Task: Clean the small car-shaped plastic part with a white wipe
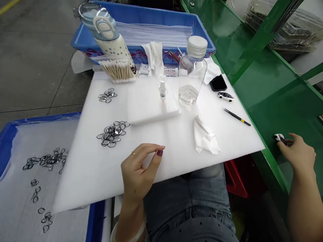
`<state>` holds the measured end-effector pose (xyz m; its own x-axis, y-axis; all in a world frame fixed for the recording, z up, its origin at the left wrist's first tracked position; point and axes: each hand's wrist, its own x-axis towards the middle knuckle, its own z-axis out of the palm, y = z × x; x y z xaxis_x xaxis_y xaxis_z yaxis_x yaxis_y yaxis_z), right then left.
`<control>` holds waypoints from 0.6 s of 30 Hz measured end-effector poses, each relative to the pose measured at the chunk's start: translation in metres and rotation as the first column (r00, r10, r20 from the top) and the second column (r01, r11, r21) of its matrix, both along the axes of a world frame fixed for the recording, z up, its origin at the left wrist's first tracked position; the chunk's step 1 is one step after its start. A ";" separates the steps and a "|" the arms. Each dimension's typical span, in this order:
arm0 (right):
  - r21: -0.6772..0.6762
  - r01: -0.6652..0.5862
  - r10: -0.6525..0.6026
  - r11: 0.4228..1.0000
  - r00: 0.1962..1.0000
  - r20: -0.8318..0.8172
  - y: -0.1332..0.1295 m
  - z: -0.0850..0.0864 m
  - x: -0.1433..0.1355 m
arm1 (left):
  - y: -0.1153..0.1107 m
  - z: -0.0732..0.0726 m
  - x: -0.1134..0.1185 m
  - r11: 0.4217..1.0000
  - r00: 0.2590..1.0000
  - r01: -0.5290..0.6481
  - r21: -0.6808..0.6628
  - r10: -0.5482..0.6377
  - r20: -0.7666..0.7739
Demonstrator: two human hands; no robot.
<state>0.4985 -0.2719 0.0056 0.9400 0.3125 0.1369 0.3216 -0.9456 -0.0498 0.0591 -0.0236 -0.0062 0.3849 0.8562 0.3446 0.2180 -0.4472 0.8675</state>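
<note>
My left hand (139, 169) hovers over the front edge of a white foam sheet (176, 141), fingers curled and apart, holding nothing. A pile of thin black rings (112, 132) lies just beyond it. My right hand (297, 153) reaches off to the right over the green conveyor surface (272, 94), its fingertips touching a small white and dark toy car (280, 137). A second toy car (225, 96) sits on the foam near a black phone (218, 82).
On the foam: black tweezers (236, 116), crumpled tissue (205, 137), clear bottle (193, 72), syringe (162, 87) on a foam block, cotton swabs (118, 71), another ring pile (107, 95). Blue trays sit behind (83, 37) and at left (7, 134), the left one holding rings.
</note>
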 end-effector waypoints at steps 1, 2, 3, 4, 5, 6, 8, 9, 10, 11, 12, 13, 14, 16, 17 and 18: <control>-0.007 -0.050 0.050 0.999 0.998 0.032 0.010 0.002 -0.003 | 0.000 0.000 0.000 1.000 1.000 0.003 0.014 -0.003 -0.012; -0.004 -0.125 0.125 0.992 0.990 0.067 0.026 0.006 -0.008 | 0.001 0.000 0.000 1.000 1.000 0.004 0.023 -0.004 -0.020; 0.008 -0.221 0.219 0.975 0.971 0.098 0.047 0.010 -0.014 | 0.001 0.001 0.001 1.000 1.000 0.005 0.028 -0.004 -0.029; 0.036 -0.345 0.340 0.938 0.936 0.093 0.072 0.015 -0.021 | 0.001 0.002 0.001 1.000 0.999 0.007 0.031 -0.006 -0.039; 0.050 -0.425 0.422 0.904 0.904 0.067 0.098 0.021 -0.027 | 0.001 0.003 0.002 0.999 0.999 0.012 0.032 -0.011 -0.050; 0.062 -0.488 0.486 0.870 0.873 0.044 0.125 0.025 -0.032 | 0.001 0.004 0.003 0.999 0.998 0.022 0.033 -0.020 -0.065; 0.066 -0.614 0.616 0.786 0.788 -0.003 0.174 0.033 -0.037 | 0.001 0.006 0.005 0.998 0.995 0.050 0.038 -0.046 -0.092; 0.058 -0.650 0.652 0.758 0.758 -0.021 0.194 0.036 -0.038 | 0.001 0.007 0.006 0.997 0.993 0.064 0.043 -0.059 -0.099; 0.048 -0.676 0.678 0.735 0.734 -0.038 0.210 0.038 -0.039 | 0.001 0.008 0.007 0.996 0.992 0.074 0.050 -0.069 -0.103; 0.037 -0.691 0.692 0.722 0.720 -0.051 0.222 0.040 -0.040 | 0.000 0.009 0.008 0.995 0.992 0.080 0.057 -0.074 -0.103; 0.026 -0.696 0.696 0.717 0.715 -0.061 0.230 0.042 -0.041 | 0.001 0.009 0.009 0.995 0.992 0.083 0.063 -0.076 -0.102; 0.024 -0.706 0.706 0.707 0.705 -0.058 0.234 0.044 -0.044 | 0.001 0.010 0.010 0.994 0.992 0.084 0.067 -0.077 -0.099; 0.030 -0.721 0.722 0.692 0.691 -0.039 0.234 0.046 -0.049 | 0.001 0.009 0.010 0.994 0.992 0.087 0.068 -0.080 -0.098; 0.058 -0.768 0.768 0.637 0.639 0.029 0.227 0.049 -0.069 | 0.002 0.008 0.010 0.993 0.991 0.099 0.065 -0.092 -0.101; 0.080 -0.815 0.812 0.574 0.579 0.075 0.220 0.048 -0.084 | 0.002 0.008 0.010 0.992 0.990 0.104 0.067 -0.097 -0.103; 0.095 -0.868 0.862 0.488 0.496 0.106 0.214 0.047 -0.102 | 0.003 0.007 0.010 0.992 0.989 0.107 0.070 -0.099 -0.107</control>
